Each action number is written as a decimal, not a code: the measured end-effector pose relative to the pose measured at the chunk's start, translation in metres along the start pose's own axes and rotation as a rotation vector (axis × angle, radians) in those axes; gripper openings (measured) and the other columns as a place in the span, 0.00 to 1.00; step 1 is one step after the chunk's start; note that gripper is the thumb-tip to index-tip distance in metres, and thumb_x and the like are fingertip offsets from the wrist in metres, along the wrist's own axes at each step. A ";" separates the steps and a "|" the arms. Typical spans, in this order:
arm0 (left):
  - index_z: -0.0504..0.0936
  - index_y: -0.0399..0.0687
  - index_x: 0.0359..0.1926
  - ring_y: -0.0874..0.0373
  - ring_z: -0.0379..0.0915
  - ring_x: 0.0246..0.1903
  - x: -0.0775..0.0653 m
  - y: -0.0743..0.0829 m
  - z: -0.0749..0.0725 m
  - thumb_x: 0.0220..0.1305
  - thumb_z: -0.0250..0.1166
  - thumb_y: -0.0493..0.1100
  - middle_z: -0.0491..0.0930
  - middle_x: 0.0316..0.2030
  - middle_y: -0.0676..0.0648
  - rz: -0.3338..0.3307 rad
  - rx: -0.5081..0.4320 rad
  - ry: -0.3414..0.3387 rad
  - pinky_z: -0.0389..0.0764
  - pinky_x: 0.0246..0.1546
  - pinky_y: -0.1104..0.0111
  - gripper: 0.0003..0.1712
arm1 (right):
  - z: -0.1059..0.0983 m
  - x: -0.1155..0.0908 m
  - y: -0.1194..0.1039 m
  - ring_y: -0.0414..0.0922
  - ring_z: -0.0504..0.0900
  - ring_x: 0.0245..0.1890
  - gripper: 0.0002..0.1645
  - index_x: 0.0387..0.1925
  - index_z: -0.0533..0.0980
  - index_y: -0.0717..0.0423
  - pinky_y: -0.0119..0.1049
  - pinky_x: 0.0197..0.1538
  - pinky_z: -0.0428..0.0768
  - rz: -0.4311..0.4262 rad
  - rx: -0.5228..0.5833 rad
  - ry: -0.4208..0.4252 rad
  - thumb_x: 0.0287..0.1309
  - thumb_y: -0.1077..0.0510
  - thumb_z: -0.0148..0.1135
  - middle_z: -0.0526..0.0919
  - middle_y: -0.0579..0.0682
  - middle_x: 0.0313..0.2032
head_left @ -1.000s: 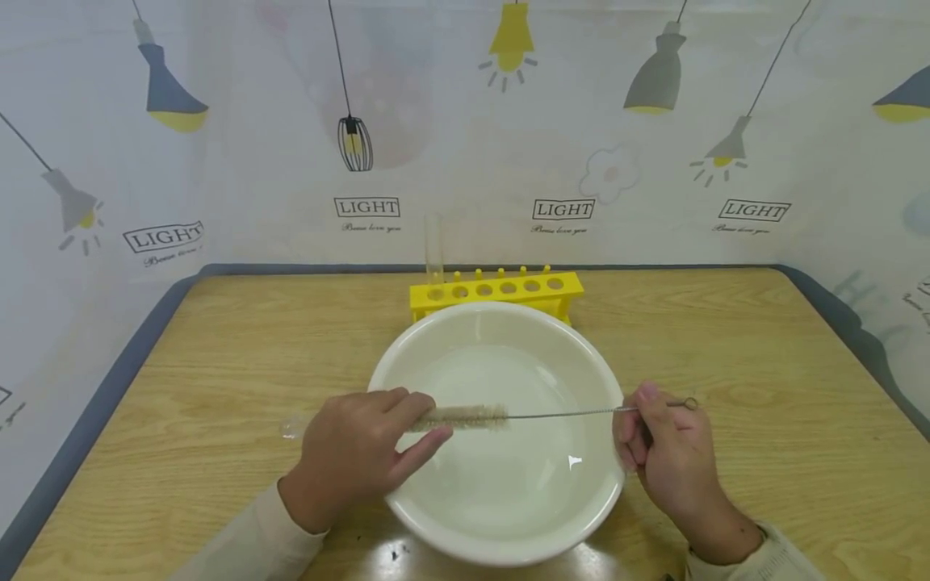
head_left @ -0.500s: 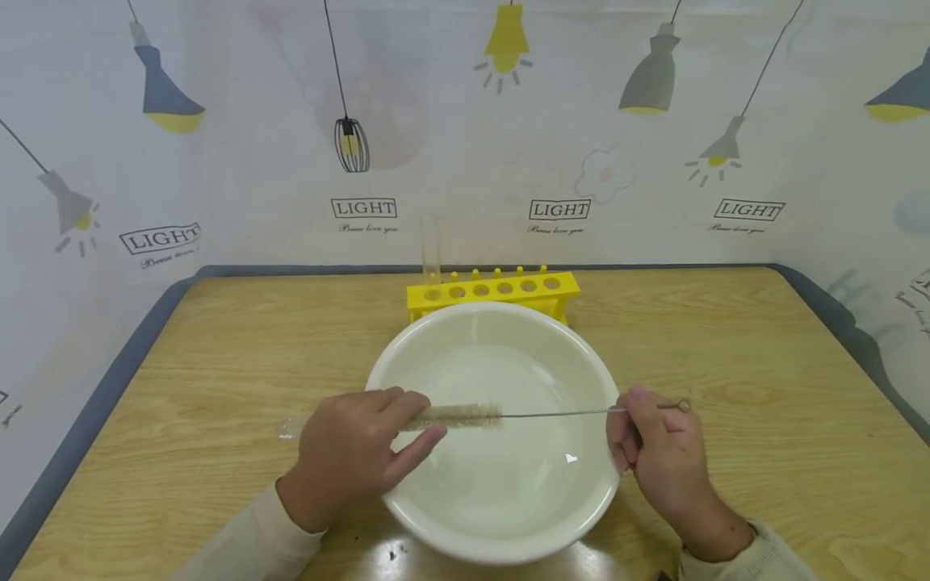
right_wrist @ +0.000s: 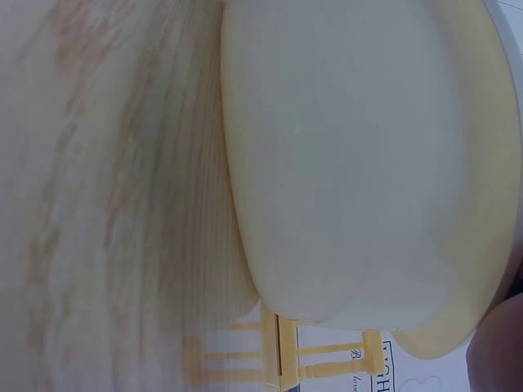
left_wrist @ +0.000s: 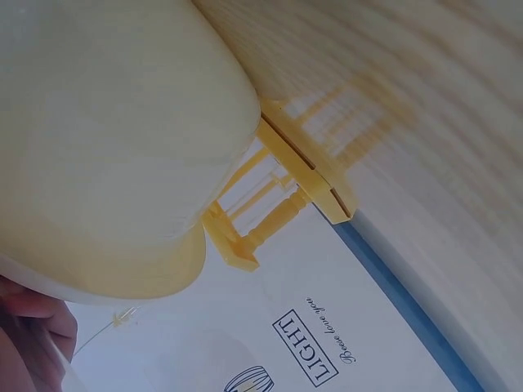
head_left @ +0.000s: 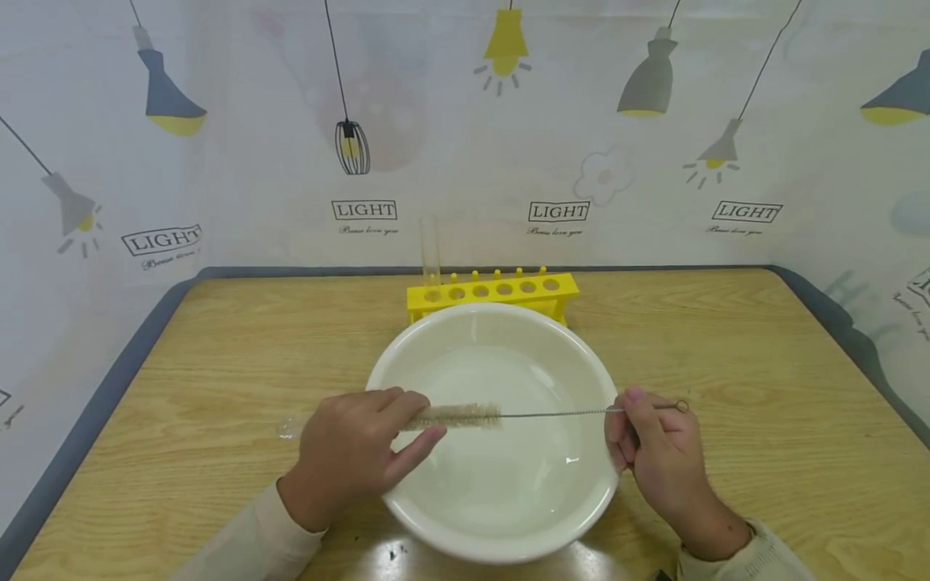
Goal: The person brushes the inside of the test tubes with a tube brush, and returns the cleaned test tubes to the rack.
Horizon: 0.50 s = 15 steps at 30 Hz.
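Observation:
My left hand (head_left: 359,440) grips a clear glass test tube (head_left: 288,428), whose rounded end sticks out on the left; the rest is mostly hidden by the hand. From under its fingers, the tan bristles of a test tube brush (head_left: 465,415) run rightward over the white basin (head_left: 494,553). At the basin's right rim, my right hand (head_left: 664,452) pinches the brush's twisted wire handle, its loop end showing past the fingers. In the left wrist view, curled fingers (left_wrist: 45,327) appear at the bottom left. Only part of the right hand (right_wrist: 498,347) shows in its wrist view.
Behind the basin stands a yellow test tube rack (head_left: 494,288), with an upright clear tube (head_left: 431,250) in its leftmost hole. Wooden tabletop (head_left: 763,363) surrounds the basin, up to a printed backdrop (head_left: 465,161). Small dark specks (head_left: 395,553) lie near the front.

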<state>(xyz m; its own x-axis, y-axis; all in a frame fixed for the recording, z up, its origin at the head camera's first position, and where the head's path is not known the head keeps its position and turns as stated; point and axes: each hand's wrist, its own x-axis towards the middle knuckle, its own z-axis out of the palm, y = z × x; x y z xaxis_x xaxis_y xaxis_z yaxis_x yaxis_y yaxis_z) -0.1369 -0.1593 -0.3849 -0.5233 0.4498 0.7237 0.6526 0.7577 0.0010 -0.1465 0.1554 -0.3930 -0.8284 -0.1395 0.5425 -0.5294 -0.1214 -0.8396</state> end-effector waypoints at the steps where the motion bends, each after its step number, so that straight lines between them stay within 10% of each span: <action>1: 0.81 0.51 0.31 0.65 0.69 0.14 0.000 0.000 0.000 0.76 0.45 0.62 0.79 0.20 0.57 0.000 0.000 0.000 0.70 0.14 0.72 0.28 | 0.000 0.000 0.000 0.42 0.64 0.10 0.29 0.16 0.69 0.63 0.34 0.11 0.60 0.003 -0.001 -0.004 0.73 0.74 0.33 0.62 0.51 0.12; 15: 0.81 0.51 0.32 0.66 0.69 0.14 0.000 0.000 0.000 0.76 0.45 0.62 0.79 0.20 0.57 0.001 -0.003 0.000 0.70 0.14 0.72 0.28 | -0.003 -0.002 0.007 0.42 0.64 0.10 0.28 0.16 0.68 0.66 0.34 0.11 0.60 -0.013 0.038 -0.015 0.72 0.77 0.32 0.63 0.51 0.13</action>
<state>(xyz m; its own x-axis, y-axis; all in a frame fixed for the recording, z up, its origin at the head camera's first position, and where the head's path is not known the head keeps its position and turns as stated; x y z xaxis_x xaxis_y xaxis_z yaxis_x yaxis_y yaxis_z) -0.1369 -0.1593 -0.3851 -0.5229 0.4504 0.7237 0.6545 0.7561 0.0024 -0.1492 0.1576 -0.3994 -0.8184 -0.1518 0.5543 -0.5330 -0.1602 -0.8308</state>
